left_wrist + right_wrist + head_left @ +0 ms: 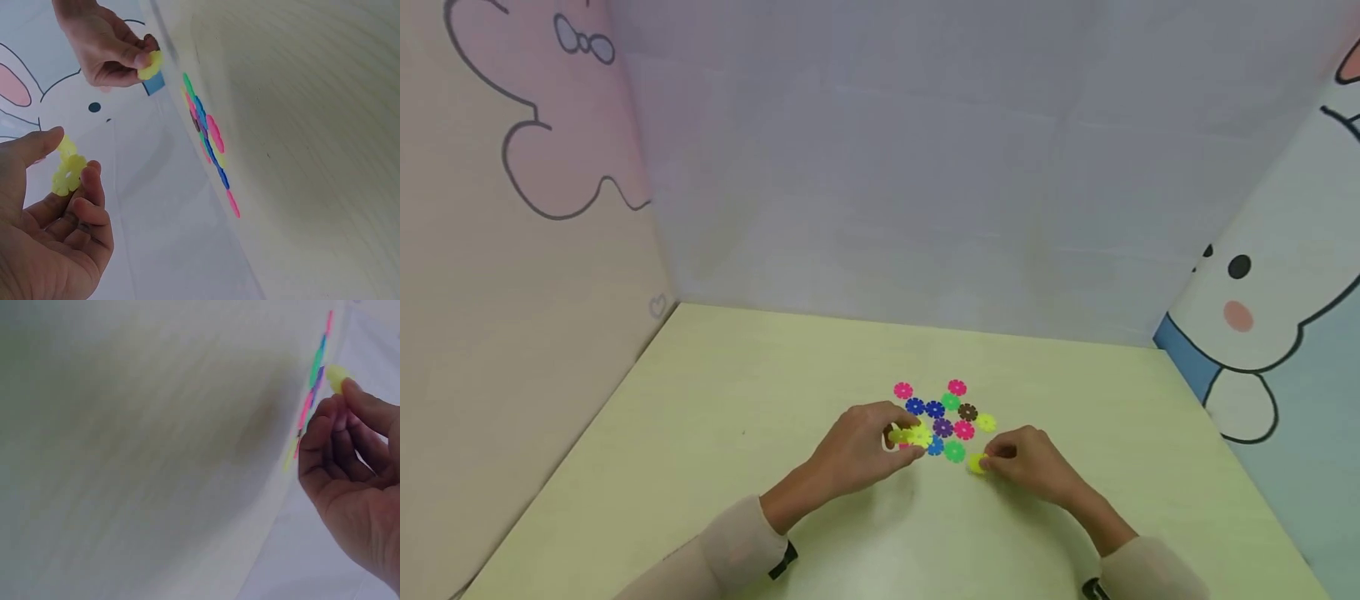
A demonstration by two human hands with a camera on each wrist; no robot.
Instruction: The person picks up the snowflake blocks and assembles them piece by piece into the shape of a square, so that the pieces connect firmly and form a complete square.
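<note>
My left hand [857, 446] holds yellow snowflake discs [919, 435] between thumb and fingers. In the left wrist view these yellow discs [69, 175] are joined at an angle to each other. Thumb and fingertips of my right hand [1033, 467] pinch a single yellow snowflake disc [977, 463], which the right wrist view shows edge-on as a yellow disc [337, 376] partly covered by the thumb. Both hands are raised over the table, apart from each other. Between and beyond them lie loose discs, among them a purple disc [943, 427] and a green disc [954, 452].
The loose discs lie flat in a cluster on the pale table [760, 375]: pink [903, 390], dark blue [915, 406], brown [967, 412] and yellow [987, 423] ones among them. A plain back wall [880, 192] and cartoon-printed side panels [1285, 333] border the table.
</note>
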